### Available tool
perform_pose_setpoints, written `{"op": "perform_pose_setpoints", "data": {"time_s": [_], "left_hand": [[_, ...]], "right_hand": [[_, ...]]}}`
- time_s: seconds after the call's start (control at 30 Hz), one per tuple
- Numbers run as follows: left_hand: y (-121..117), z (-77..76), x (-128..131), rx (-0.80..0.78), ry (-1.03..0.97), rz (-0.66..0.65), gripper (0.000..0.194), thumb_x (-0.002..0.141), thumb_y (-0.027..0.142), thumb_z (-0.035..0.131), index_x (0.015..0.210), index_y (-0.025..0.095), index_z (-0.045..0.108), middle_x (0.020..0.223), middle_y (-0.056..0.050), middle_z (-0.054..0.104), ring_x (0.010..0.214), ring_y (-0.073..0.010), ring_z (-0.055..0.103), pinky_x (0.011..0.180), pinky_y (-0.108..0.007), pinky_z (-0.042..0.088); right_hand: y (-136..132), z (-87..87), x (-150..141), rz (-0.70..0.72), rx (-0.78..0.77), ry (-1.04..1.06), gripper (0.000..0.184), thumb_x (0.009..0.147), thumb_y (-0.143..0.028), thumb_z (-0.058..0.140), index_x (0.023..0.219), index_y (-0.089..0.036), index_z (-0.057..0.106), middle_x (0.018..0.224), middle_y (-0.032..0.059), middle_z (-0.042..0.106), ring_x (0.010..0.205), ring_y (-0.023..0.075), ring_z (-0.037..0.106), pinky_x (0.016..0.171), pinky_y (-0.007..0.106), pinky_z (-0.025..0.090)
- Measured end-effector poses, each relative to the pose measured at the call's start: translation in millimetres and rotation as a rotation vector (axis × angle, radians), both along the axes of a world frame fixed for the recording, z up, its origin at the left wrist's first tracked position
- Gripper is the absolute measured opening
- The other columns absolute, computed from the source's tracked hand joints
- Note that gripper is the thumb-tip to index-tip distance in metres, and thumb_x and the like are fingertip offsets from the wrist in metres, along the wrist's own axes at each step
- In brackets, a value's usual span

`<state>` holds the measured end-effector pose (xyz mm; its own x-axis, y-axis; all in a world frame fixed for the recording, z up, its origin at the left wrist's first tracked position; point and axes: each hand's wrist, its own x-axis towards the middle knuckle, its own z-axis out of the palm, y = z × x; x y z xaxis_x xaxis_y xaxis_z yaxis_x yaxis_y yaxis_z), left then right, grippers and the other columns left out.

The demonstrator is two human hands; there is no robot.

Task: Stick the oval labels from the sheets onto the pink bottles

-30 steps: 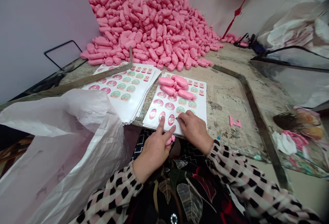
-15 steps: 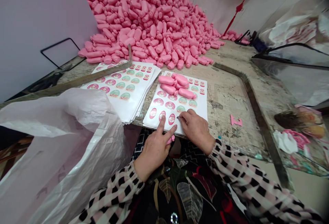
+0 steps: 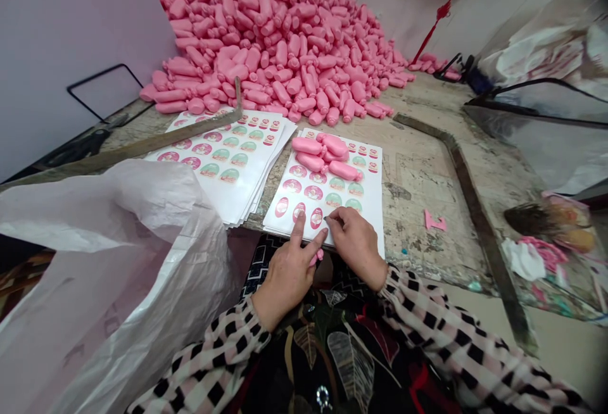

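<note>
A stack of sticker sheets (image 3: 365, 230) lies at the table's front edge, printed with pink and green labels. My left hand (image 3: 289, 268) presses the top sheet with its index finger and thumb extended. The other fingers curl round a small pink bottle (image 3: 315, 258), mostly hidden, with only its end showing. My right hand (image 3: 356, 237) pinches a thin dark tip (image 3: 325, 218) beside an oval pink sticker (image 3: 316, 218); the rest of what it grips is hidden. Several pink bottles (image 3: 345, 171) rest on the sheet's upper part.
A large heap of pink bottles (image 3: 285, 53) covers the back of the table. More sticker sheets (image 3: 228, 195) lie left, under a metal bar (image 3: 156, 142). Another metal bar (image 3: 468, 199) lies right, near a pink piece (image 3: 434, 219) and a brush (image 3: 527, 219). A white plastic bag (image 3: 180, 249) hangs front left.
My right hand has shifted slightly left, bringing the dark tip nearer the oval sticker's edge. My left hand holds almost the same place on the sheet. The view has tilted a little.
</note>
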<state>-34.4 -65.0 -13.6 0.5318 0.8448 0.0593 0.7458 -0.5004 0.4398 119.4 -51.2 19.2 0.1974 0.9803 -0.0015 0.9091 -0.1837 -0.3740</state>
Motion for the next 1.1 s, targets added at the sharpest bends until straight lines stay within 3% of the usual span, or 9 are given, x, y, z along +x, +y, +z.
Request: {"op": "perform_pose_setpoints", "data": {"time_s": [0.3, 1.1], "left_hand": [[0, -1.3, 0, 0.007, 0.0, -0.001, 0.059, 0.082, 0.016, 0.047, 0.135, 0.036, 0.032, 0.15, -0.006, -0.01, 0.104, -0.0239, 0.055, 0.082, -0.038, 0.046], [0, -5.3, -1, 0.062, 0.064, -0.013, 0.068, 0.08, 0.015, 0.05, 0.138, 0.037, 0.023, 0.149, -0.009, -0.014, 0.097, -0.022, 0.057, 0.08, -0.036, 0.046]], "right_hand": [[6, 7.1, 3, -0.004, -0.075, 0.088, 0.019, 0.084, -0.034, 0.044, 0.083, -0.024, 0.059, 0.083, 0.0003, 0.063, 0.074, 0.0152, 0.055, 0.059, 0.024, 0.032], [11, 1.6, -3, -0.064, -0.009, 0.048, 0.022, 0.085, -0.036, 0.042, 0.084, -0.024, 0.06, 0.081, 0.0009, 0.063, 0.069, 0.0148, 0.053, 0.058, 0.025, 0.029]]}}
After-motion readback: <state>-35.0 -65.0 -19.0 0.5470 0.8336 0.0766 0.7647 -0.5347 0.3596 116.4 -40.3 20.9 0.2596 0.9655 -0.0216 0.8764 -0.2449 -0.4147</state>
